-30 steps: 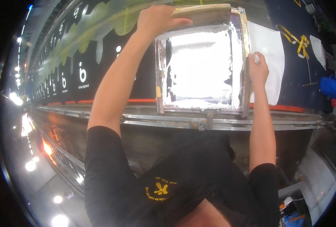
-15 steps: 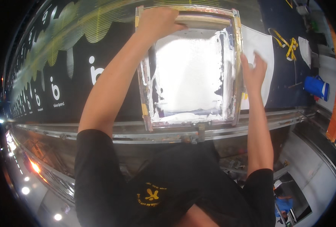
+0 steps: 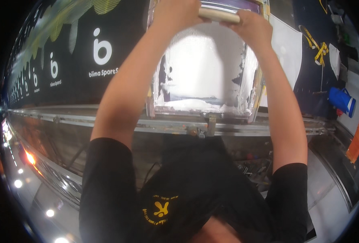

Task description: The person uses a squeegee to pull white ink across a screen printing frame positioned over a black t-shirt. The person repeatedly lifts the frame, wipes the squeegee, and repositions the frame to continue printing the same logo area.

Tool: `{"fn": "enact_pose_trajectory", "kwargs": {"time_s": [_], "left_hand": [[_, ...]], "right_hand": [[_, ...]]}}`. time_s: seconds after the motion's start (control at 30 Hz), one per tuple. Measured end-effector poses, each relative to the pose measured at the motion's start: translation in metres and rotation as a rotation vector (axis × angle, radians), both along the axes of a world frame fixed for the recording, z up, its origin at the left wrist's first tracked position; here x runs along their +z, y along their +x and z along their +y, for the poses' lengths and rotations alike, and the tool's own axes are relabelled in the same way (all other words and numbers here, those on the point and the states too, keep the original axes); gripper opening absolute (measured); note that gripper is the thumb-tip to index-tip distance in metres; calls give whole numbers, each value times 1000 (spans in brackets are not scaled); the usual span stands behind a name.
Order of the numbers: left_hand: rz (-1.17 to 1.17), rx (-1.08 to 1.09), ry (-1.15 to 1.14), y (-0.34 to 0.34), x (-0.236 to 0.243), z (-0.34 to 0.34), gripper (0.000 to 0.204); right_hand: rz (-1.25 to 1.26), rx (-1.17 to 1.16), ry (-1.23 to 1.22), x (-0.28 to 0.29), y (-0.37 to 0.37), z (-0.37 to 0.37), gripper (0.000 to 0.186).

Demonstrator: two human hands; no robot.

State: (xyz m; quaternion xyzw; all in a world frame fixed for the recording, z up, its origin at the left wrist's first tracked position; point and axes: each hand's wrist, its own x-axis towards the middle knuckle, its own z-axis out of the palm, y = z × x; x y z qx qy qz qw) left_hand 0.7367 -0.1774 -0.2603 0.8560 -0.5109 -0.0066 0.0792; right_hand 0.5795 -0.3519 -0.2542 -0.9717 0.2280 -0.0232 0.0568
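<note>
A screen-printing frame (image 3: 257,95) lies on the long table in front of me, its mesh covered with white ink (image 3: 199,60). Across its far end is a squeegee with a pale wooden handle (image 3: 220,15). My left hand (image 3: 179,13) is closed round the handle's left end. On the right end, my right hand (image 3: 253,29) is closed too, thumb along the near side. The squeegee's blade is hidden. Thick white ink is built up along the near and right edges of the mesh.
Black fabric (image 3: 76,87) with white printed marks covers the table at left. A metal rail (image 3: 244,130) with a clamp (image 3: 211,124) runs along the near edge. White fabric (image 3: 286,52), a yellow measuring tape (image 3: 321,53) and a blue container (image 3: 341,100) are at right.
My right hand has moved from beside the frame's right edge up and left onto the squeegee handle. The handle now shows between both hands. The whole view has shifted.
</note>
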Motion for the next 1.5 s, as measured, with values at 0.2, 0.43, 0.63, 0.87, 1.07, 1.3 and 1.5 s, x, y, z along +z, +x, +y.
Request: {"fn": "enact_pose_trajectory", "kwargs": {"time_s": [0.2, 0.43, 0.63, 0.87, 1.07, 1.3, 1.5], "left_hand": [[-38, -46, -218, -126, -21, 101, 33], [-78, -45, -205, -192, -11, 154, 34], [87, -134, -80, -130, 28, 111, 45], [25, -123, -65, 13, 22, -25, 55], [19, -69, -147, 38, -9, -50, 52], [65, -37, -59, -53, 4, 20, 53], [92, -48, -78, -171, -1, 121, 35]], "right_hand": [[-374, 185, 35, -26, -132, 85, 34], [-400, 213, 69, -20, -196, 138, 30], [-353, 229, 106, 20, -151, 86, 33], [-174, 71, 108, 21, -7, -38, 47], [-195, 42, 49, -8, 25, -54, 52], [-145, 78, -10, -15, -62, 15, 41], [-355, 191, 64, -14, -181, 109, 40]]}}
